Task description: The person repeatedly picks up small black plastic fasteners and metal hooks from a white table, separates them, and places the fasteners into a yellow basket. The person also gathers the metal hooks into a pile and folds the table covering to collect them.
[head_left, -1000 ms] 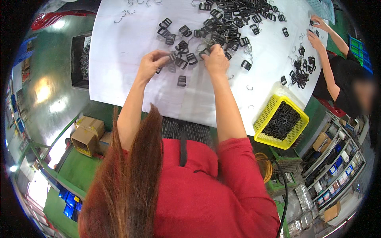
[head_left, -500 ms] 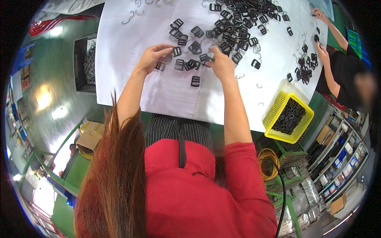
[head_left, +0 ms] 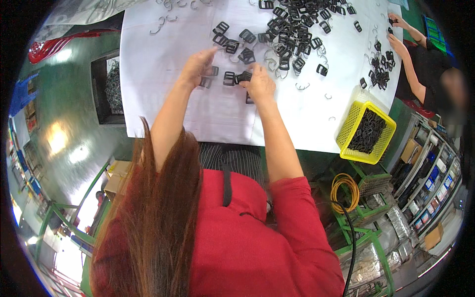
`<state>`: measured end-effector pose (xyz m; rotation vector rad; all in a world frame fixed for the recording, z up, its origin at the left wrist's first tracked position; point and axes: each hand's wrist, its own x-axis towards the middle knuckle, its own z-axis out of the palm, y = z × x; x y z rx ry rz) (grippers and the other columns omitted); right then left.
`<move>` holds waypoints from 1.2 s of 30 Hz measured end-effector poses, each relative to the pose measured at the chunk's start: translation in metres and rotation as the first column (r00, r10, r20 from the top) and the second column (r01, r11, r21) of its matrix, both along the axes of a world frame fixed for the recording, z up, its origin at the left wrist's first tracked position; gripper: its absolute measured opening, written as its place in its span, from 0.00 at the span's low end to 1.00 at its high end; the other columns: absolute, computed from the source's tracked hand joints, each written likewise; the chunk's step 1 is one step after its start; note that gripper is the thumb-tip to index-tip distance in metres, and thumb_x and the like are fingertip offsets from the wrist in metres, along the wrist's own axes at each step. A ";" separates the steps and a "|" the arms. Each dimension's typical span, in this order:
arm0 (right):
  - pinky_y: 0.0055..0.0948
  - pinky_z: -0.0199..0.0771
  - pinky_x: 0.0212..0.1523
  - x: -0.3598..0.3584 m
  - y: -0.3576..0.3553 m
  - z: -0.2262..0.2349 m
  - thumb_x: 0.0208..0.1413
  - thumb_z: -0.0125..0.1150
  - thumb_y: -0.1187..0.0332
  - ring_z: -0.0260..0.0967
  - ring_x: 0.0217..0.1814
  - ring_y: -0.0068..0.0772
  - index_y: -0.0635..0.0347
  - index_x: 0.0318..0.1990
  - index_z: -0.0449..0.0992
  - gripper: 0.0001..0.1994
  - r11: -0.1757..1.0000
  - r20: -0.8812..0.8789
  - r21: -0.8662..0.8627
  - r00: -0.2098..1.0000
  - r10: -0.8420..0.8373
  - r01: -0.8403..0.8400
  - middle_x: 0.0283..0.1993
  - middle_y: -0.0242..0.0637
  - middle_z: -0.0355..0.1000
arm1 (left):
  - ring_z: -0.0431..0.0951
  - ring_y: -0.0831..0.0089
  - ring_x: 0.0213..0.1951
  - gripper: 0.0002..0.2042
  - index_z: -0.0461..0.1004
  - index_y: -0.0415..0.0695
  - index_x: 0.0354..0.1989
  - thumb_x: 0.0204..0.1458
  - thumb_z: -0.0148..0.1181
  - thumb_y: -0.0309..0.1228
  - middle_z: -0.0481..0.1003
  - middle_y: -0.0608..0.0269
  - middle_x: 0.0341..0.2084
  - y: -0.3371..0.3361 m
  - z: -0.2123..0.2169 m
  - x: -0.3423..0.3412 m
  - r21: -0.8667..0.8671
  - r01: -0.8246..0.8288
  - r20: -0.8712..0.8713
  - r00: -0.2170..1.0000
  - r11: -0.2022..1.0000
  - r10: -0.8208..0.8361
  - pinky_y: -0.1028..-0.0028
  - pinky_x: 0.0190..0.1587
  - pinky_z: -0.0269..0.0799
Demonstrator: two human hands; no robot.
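Many black plastic slide buckles (head_left: 292, 37) lie in a heap on the white-covered table (head_left: 168, 106), with several looser ones nearer to me. My left hand (head_left: 197, 68) is slightly blurred, its fingers bent around one buckle (head_left: 213, 71); a second blurred buckle (head_left: 204, 82) lies just below. The fingers of my right hand (head_left: 261, 85) pinch another buckle (head_left: 243, 76), partly covered by my fingertips. Immediately left of that one is a flat buckle (head_left: 228, 78). Below my right fingers another buckle (head_left: 250, 98) is partly hidden.
A yellow plastic basket (head_left: 361, 155) full of black pieces stands at the table's right edge. Thin curved clear pieces (head_left: 303, 86) are scattered around. At the far right, a co-worker's hands (head_left: 397, 43) handle small black pieces beside a smaller pile (head_left: 379, 76).
My left hand has drawn back leftward, and a buckle has shifted with it. My right hand has moved down and left to another buckle. The view has shifted slightly.
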<state>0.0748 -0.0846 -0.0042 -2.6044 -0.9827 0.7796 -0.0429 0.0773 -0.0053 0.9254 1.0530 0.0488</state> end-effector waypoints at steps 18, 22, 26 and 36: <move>0.35 0.68 0.38 0.008 -0.046 0.006 0.37 0.68 0.65 0.72 0.38 0.41 0.54 0.39 0.70 0.19 0.983 -0.361 0.062 0.922 -0.141 0.175 0.34 0.41 0.74 | 0.76 0.74 0.38 0.14 0.74 0.39 0.44 0.47 0.54 0.22 0.76 0.60 0.36 0.018 -0.013 -0.035 0.395 0.198 0.037 0.972 0.897 -0.231 0.76 0.42 0.71; 0.36 0.68 0.39 -0.007 -0.053 0.012 0.37 0.67 0.69 0.71 0.40 0.42 0.51 0.44 0.68 0.22 1.000 -0.248 -0.029 0.969 -0.017 0.010 0.36 0.41 0.73 | 0.76 0.75 0.37 0.14 0.74 0.42 0.45 0.48 0.57 0.28 0.76 0.61 0.37 0.027 -0.003 -0.037 0.084 0.336 -0.242 0.920 0.938 -0.307 0.76 0.42 0.71; 0.39 0.69 0.40 -0.017 -0.058 0.004 0.37 0.67 0.68 0.69 0.43 0.44 0.51 0.44 0.66 0.23 0.997 -0.096 -0.011 0.993 0.072 -0.073 0.41 0.41 0.69 | 0.76 0.74 0.38 0.16 0.69 0.40 0.49 0.53 0.53 0.32 0.76 0.65 0.32 0.026 0.012 -0.034 -0.015 0.242 -0.032 0.970 0.970 -0.242 0.75 0.37 0.72; 0.42 0.71 0.35 -0.024 -0.057 -0.005 0.41 0.62 0.72 0.69 0.39 0.47 0.55 0.35 0.67 0.13 0.996 -0.066 0.009 0.994 0.089 -0.088 0.40 0.42 0.62 | 0.65 0.80 0.19 0.15 0.73 0.43 0.25 0.46 0.62 0.44 0.66 0.71 0.16 -0.050 0.007 0.001 0.156 0.219 -0.271 0.947 0.963 -0.172 0.80 0.22 0.63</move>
